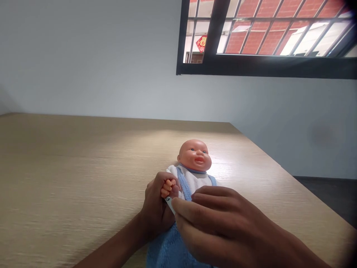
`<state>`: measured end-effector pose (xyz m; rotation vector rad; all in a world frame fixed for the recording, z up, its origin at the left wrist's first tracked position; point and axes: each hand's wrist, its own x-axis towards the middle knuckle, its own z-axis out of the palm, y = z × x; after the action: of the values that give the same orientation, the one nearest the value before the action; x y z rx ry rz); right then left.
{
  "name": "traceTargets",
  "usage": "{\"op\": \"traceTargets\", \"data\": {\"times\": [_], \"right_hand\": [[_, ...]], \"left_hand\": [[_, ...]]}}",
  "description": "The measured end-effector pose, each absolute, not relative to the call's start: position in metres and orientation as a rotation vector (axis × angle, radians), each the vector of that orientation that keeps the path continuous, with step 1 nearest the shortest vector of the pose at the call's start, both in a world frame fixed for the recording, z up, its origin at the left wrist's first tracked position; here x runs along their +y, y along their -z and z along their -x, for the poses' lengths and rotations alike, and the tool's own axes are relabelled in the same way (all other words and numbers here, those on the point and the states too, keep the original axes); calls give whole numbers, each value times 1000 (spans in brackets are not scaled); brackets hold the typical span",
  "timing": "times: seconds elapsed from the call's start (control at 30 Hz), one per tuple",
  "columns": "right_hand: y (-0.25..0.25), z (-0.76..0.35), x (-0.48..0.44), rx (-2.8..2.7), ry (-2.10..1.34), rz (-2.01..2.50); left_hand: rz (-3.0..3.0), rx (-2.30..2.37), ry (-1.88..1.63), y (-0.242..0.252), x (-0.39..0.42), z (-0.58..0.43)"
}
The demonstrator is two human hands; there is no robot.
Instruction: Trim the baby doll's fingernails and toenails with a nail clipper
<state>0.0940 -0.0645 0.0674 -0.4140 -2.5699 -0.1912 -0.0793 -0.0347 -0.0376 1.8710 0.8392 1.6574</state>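
Observation:
A baby doll (194, 154) in white and blue clothes lies face up on the table, its head pointing away from me. My left hand (155, 204) is closed around the doll's arm, leaving the small orange-toned fist (167, 188) sticking out between thumb and fingers. Between the thumb and fingers of my right hand (220, 223) is a small silver nail clipper (169, 203), its end right by the doll's fist. Whether the clipper touches the doll's fingers I cannot tell. My right hand covers much of the doll's body and most of the clipper.
The light wood table (83, 178) reaches back to a pale wall (92, 59). Its right edge slants down towards me, with dark floor (329, 197) beyond it. A dark-framed window (267, 65) with bars is at the upper right.

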Motion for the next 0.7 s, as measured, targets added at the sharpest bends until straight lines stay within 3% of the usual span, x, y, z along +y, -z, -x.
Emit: {"op": "traceTargets", "data": {"times": [0.47,0.6,0.7], "right_hand": [[-58,-83,-76,-2476,261,451],[-79,-99,-77,-2268,40,578],[-106,-124,-76,-1918,-204,720]], "left_hand": [[-1811,860,-1684,44,-32,76],[-1988,577,-1454,27,-26,97],[-2383,669,-1097,12,-34,121]]}}
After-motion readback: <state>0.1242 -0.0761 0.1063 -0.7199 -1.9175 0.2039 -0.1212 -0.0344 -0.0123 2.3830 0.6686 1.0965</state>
